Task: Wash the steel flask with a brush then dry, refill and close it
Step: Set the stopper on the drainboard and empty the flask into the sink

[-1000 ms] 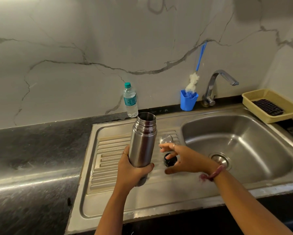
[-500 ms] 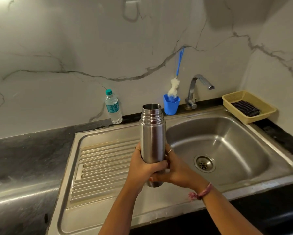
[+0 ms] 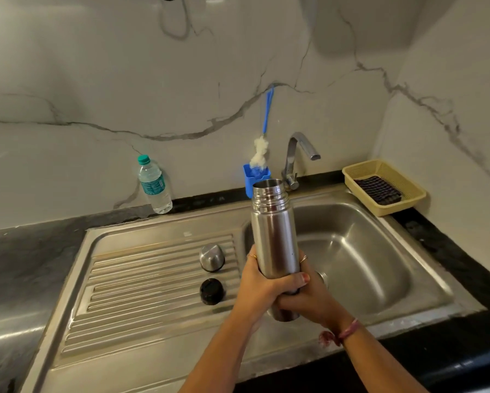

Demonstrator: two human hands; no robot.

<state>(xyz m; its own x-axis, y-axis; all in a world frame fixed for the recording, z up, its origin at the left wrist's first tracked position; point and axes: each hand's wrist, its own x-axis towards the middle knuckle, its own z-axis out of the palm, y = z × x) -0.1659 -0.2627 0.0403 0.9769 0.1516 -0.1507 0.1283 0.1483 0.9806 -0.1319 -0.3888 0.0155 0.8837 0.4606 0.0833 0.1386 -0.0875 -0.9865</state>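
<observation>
Above the seam where the ribbed draining board (image 3: 141, 282) meets the basin of the stainless sink (image 3: 360, 268), a tall cylindrical steel flask (image 3: 275, 236) is held upright with its threaded mouth open, its brushed metal skin smooth and faintly reflective. The left hand (image 3: 262, 290) wraps its fingers and thumb round the lower body of the flask, and the right hand (image 3: 309, 297) curls round the same part from the other side, the two hands touching each other near the flask's base. On the pressed ridges of the draining board stand two loose pieces, well apart from the flask: a domed steel cap (image 3: 212, 257) with a dark rim, and nearer the person a round black stopper (image 3: 212, 291). Against the veined, marble-patterned wall a bottle brush (image 3: 262, 146) with a blue plastic handle and a fluffy white head stands in a small blue holder (image 3: 255, 180), just beside the angular chrome tap (image 3: 297, 157). Farther left on the dark stone counter (image 3: 25, 256) stands a clear plastic water bottle (image 3: 154, 185) with a green cap and a teal label. At the right a beige woven-look plastic basket (image 3: 384, 185) holds a dark checked cloth (image 3: 378, 190), folded flat.
</observation>
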